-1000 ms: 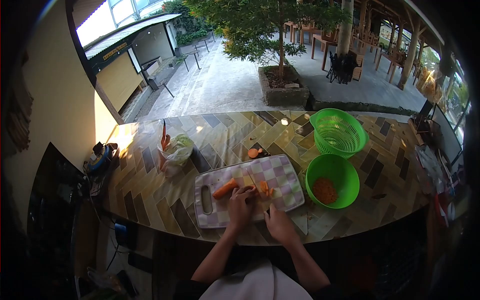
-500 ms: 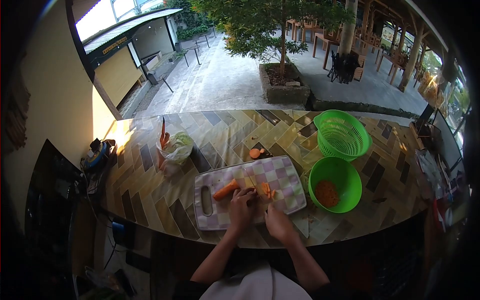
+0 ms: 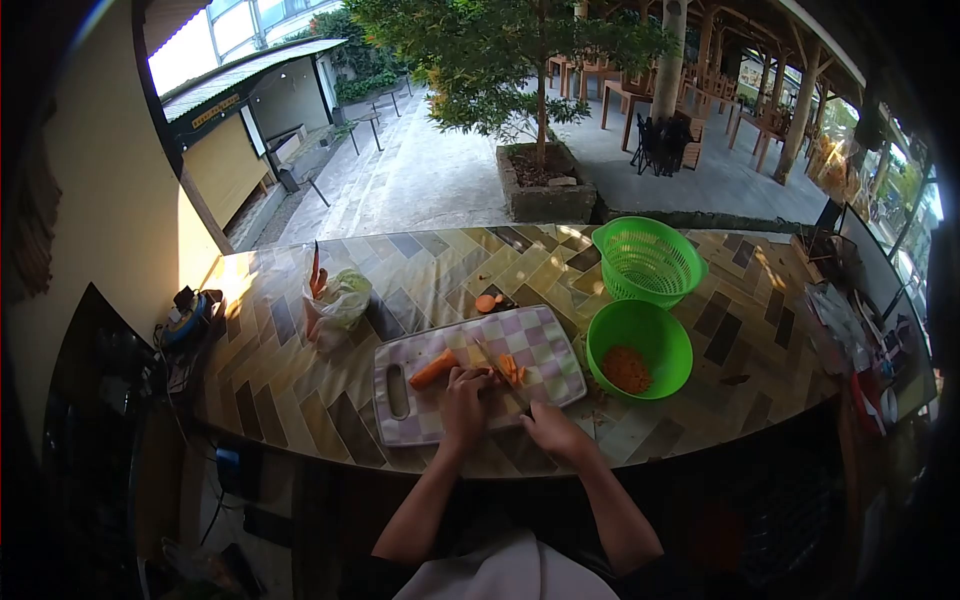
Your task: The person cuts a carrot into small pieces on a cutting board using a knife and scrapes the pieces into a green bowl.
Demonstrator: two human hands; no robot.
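A pink and white checked cutting board (image 3: 430,428) lies on the patterned table. My right hand (image 3: 556,431) grips a knife (image 3: 497,368), whose blade points up and left over the board. My left hand (image 3: 466,402) rests on the board left of the blade, fingers bent together; what is under the fingertips is too small to make out. An orange carrot piece (image 3: 433,369) lies just left of that hand. Cut carrot strips (image 3: 511,370) sit right of the blade.
Behind the board lies a carrot end (image 3: 485,303). A green bowl (image 3: 668,345) holding orange shreds (image 3: 627,370) and a green colander (image 3: 650,258) stand at the right. A plastic bag of vegetables (image 3: 344,299) is at the left. Cables and plastic items line the sides.
The whole view has shifted, so the table things appear further left and slightly higher. The knife blade has turned and now shows more plainly between my left hand and the strips.
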